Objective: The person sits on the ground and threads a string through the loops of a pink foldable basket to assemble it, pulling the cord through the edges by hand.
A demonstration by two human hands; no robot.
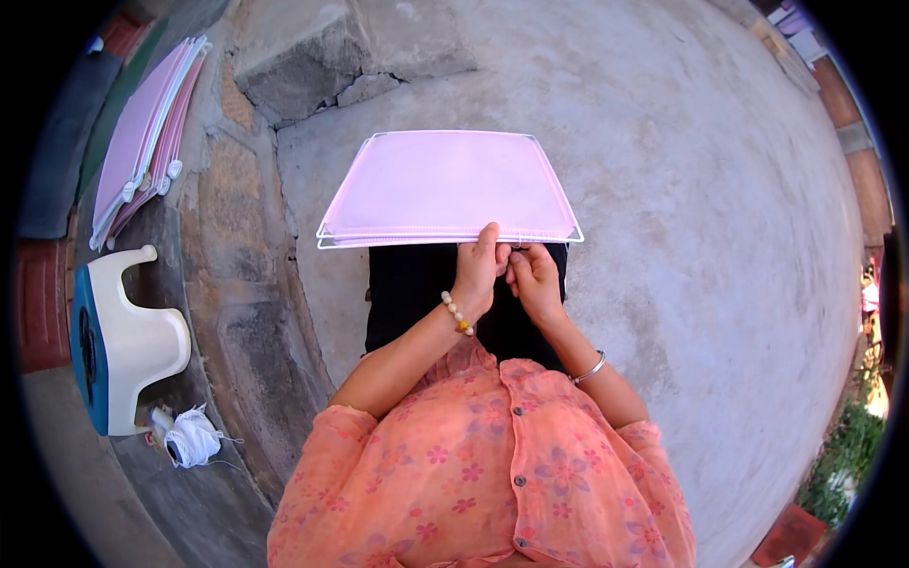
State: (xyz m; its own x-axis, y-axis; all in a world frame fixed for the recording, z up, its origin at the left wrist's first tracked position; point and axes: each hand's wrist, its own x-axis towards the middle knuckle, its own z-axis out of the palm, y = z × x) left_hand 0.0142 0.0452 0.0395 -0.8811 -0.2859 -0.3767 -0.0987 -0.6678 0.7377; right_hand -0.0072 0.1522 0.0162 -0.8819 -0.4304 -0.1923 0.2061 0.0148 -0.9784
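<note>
A pink sheet-covered panel with a white wire frame lies across my lap, and its doubled near edge suggests more than one layer. My left hand grips the middle of that near edge, thumb on top and fingers curled beneath. Just to its right, my right hand is closed in a pinch below the edge, close to the left fingertips. A short pale strand seems to loop over the edge there. What the right fingers hold is too small to make out.
On the ledge at left leans a stack of similar pink panels with white tied bundles. Nearer stand a white and blue plastic stool on its side and a bundle of white thread. A broken concrete step rises ahead left.
</note>
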